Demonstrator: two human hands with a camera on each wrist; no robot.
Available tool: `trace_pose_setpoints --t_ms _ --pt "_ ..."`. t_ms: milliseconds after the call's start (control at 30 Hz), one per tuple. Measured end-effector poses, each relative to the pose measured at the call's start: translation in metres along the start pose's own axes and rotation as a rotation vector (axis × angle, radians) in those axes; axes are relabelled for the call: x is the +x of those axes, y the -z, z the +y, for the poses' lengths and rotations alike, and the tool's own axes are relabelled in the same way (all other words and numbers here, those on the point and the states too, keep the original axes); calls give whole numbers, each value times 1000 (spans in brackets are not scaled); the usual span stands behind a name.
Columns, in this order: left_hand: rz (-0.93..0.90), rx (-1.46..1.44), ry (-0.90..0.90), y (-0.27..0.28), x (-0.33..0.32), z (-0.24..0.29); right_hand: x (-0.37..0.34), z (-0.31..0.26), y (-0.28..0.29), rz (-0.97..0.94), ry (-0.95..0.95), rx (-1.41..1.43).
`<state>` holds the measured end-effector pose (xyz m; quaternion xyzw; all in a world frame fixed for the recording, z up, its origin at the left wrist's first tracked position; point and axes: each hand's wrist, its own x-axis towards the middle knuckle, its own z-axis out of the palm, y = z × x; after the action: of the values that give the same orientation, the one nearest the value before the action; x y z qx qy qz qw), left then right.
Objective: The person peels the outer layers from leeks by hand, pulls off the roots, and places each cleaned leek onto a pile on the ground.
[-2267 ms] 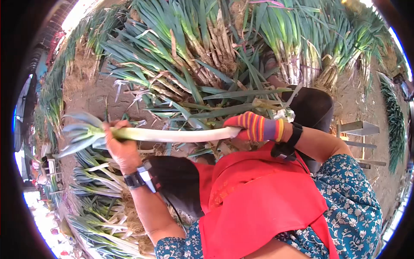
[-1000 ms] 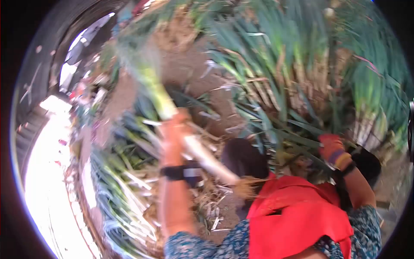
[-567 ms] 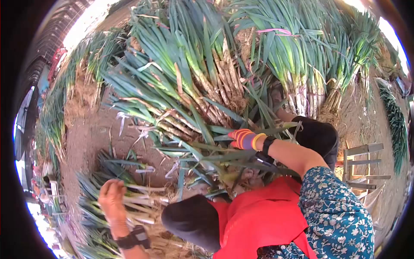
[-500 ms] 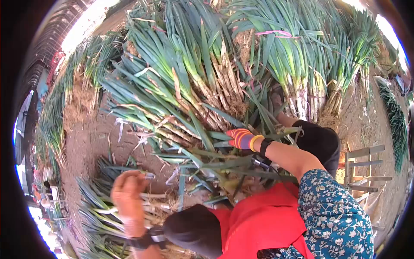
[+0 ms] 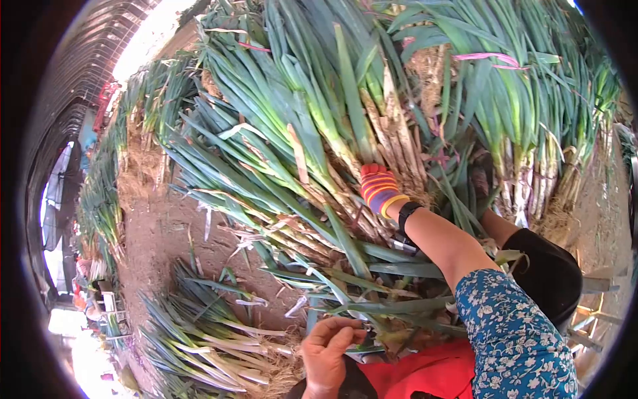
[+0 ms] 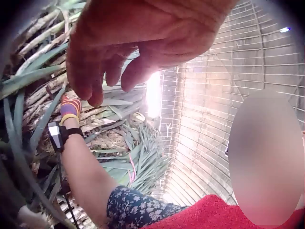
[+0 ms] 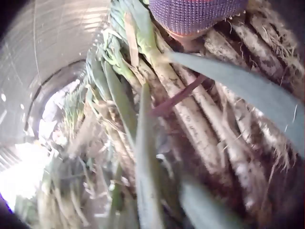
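Note:
In the head view my right hand (image 5: 382, 189), in a striped glove, reaches into a large pile of leeks (image 5: 286, 133). Its fingertips are down among the soil-stained stalks at the pile's root end. The right wrist view shows purple glove fabric (image 7: 198, 16) right over the leek stalks (image 7: 195, 129); most fingers are hidden, so I cannot tell whether they grip one. My bare left hand (image 5: 327, 356) is raised near my lap, fingers loosely bent and holding nothing. Seen from the left wrist, that hand's fingers (image 6: 97, 71) hang loose in the air.
Peeled, white-stemmed leeks (image 5: 219, 352) lie on the soil at lower left. Leek bundles tied with pink string (image 5: 492, 60) stand at upper right. Loose leaves (image 5: 392, 306) cover the ground before my red apron (image 5: 425, 372). My dark-clad knee (image 5: 541, 272) is at right.
Earlier both hands held a peeled leek; the left hand then swung it leftward and let it go. Since then the right hand has reached deeper into the pile, and the empty left hand has come back toward the lap.

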<state>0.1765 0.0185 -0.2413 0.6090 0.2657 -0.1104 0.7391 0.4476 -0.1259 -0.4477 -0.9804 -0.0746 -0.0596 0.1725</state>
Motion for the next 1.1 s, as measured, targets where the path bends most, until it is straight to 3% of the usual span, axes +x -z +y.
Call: trace_pose_setpoints --t_ms 67,100,167,200,267,367,433,533,567,633,800,867,933,967,1000,1033,1067,1100 --pt "-4 -9 2 -3 0 2 6 2 10 -225 -102 132" --pt "-47 8 18 -4 0 2 0 5 -18 -99 -105 73" --pt "-103 20 -1 -6 -2 4 -31 9 -7 84 122 428" --pt "-115 9 -16 -7 -3 4 -50 10 14 -148 21 840" --pt "-94 77 -35 -8 -6 4 -99 7 40 -186 33 881" --pt "-99 90 -101 -19 -14 7 -164 21 38 -96 406 584" --pt "-74 60 -158 -26 -14 3 -209 23 48 225 336 389" --pt "-34 23 -204 -34 -9 -8 -259 4 135 88 458 -32" --pt "-29 -10 -203 -38 -10 -8 -275 -7 162 -76 161 568" --pt "-118 -145 -185 -43 -17 -10 -323 -9 179 -286 -96 1256" --pt "-396 -412 -258 -40 -34 13 -340 -25 222 -437 -91 1238" --pt "-447 -472 -338 -41 -53 30 -333 -35 227 -348 59 1249" --pt "-453 -463 -374 -32 -62 40 -324 -44 224 -389 66 1172" --pt "-461 -454 -409 -26 -64 43 -316 -55 226 -497 4 1320" --pt "-450 -454 -424 -22 -65 42 -312 -64 227 -611 -59 1467" --pt "-393 -449 -480 -18 -61 38 -309 -69 221 -634 25 1479" --pt "-326 -441 -552 -11 -57 38 -311 -78 225 -553 42 1445" --pt "-168 -439 -506 -8 -55 36 -316 -89 230 -487 80 1420"
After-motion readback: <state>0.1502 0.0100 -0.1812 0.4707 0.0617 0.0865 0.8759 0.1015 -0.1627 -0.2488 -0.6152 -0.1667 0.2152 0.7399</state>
